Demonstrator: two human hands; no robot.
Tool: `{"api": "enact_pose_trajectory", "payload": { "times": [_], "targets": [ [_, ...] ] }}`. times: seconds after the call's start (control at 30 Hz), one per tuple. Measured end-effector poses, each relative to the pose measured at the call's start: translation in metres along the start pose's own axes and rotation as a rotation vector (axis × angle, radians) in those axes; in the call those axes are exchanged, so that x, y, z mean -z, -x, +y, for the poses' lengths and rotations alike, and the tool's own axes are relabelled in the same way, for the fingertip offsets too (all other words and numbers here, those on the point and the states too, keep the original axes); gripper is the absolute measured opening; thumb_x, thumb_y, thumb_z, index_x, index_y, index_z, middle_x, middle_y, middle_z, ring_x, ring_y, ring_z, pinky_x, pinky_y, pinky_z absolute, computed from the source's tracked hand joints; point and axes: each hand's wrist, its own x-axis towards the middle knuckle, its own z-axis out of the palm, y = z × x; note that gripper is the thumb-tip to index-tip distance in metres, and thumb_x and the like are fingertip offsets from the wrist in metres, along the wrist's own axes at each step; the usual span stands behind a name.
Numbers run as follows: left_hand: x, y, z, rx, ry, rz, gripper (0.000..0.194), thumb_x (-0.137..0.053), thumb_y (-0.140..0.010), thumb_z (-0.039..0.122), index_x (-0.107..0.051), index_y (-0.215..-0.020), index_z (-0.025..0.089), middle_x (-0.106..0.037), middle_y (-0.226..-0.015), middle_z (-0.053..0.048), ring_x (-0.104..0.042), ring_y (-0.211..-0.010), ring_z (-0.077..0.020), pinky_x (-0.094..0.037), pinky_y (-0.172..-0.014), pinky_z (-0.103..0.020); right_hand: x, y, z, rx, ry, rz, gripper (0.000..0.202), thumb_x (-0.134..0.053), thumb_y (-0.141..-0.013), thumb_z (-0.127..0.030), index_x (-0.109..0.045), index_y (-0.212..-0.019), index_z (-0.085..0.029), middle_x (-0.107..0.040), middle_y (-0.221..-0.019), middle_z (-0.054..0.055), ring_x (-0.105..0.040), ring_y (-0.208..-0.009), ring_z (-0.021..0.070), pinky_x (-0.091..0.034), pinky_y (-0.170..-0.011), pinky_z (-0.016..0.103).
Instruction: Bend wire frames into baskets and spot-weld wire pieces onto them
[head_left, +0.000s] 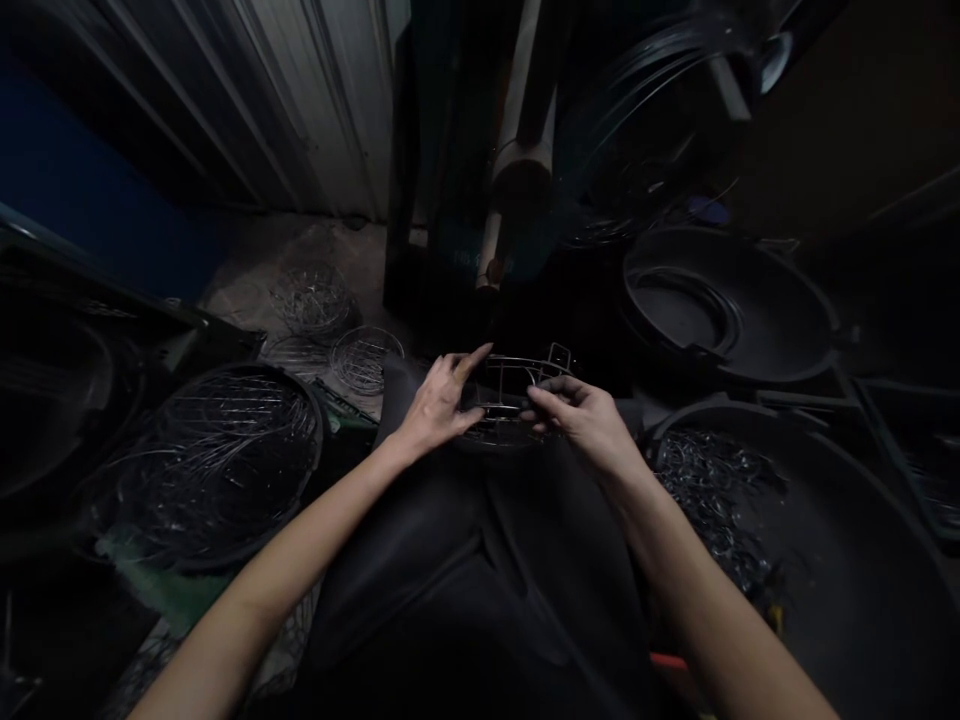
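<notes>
A round wire frame [517, 361], with curved rings joined by short uprights and a small square loop at its upper right, is in front of my lap. My left hand [439, 400] grips its left side, the thumb on a lower ring and the index finger stretched out by the upper ring. My right hand [577, 408] is closed in a pinch at the frame's right side. A thin curved wire [532, 379] shows at its fingertips; whether it is joined to the frame I cannot tell. Dim light hides the frame's underside.
Left stands a basin [319, 440] of wire parts, with round wire racks [367, 358] on the floor behind. A large basin [847, 560] on my right holds many small metal pieces [712, 500]. Another basin [795, 300] holds wire coils. A machine's cylindrical bar [521, 165] projects ahead.
</notes>
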Motion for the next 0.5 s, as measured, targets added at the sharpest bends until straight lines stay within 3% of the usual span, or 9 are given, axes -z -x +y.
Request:
{"api": "enact_pose_trajectory", "payload": {
  "times": [0.17,0.27,0.37,0.5],
  "targets": [
    [0.005,0.001,0.003,-0.045,0.039,0.038,0.078,-0.063,-0.073,0.020,-0.026,-0.142,0.022,-0.052,-0.113,-0.007,-0.049,-0.104,-0.0235,-0.040,-0.096,-0.038,-0.009,0.002,0.010,0.186,0.249,0.117,0.035,-0.071,-0.067,-0.049,-0.062,-0.076,-0.016,-0.063,-0.062,0.001,-0.060,-0.053,0.0134,-0.044,-0.048,0.022],
    [0.011,-0.002,0.002,-0.108,0.025,0.085,0.079,-0.063,-0.076,0.023,-0.022,-0.143,0.024,-0.051,-0.119,-0.008,-0.048,-0.108,-0.0239,-0.034,-0.104,-0.042,-0.016,0.005,0.011,0.337,0.444,0.211,0.029,-0.064,-0.076,-0.046,-0.064,-0.078,-0.018,-0.065,-0.067,0.001,-0.058,-0.057,0.0133,-0.044,-0.055,0.025],
    [0.016,-0.008,-0.005,-0.158,0.005,0.131,0.080,-0.064,-0.077,0.025,-0.019,-0.144,0.027,-0.048,-0.128,-0.008,-0.047,-0.113,-0.0245,-0.022,-0.111,-0.049,-0.024,0.003,0.007,0.419,0.488,0.249,0.026,-0.060,-0.080,-0.045,-0.064,-0.079,-0.019,-0.066,-0.069,0.000,-0.058,-0.060,0.0141,-0.044,-0.059,0.025],
    [0.019,-0.016,-0.016,-0.164,0.024,0.211,0.081,-0.065,-0.077,0.025,-0.018,-0.143,0.030,-0.044,-0.136,-0.007,-0.044,-0.120,-0.0258,-0.022,-0.112,-0.051,-0.035,-0.005,0.005,0.498,0.493,0.286,0.025,-0.057,-0.084,-0.044,-0.062,-0.085,-0.020,-0.068,-0.078,0.001,-0.061,-0.067,0.0154,-0.046,-0.063,0.025]
  ]
}}
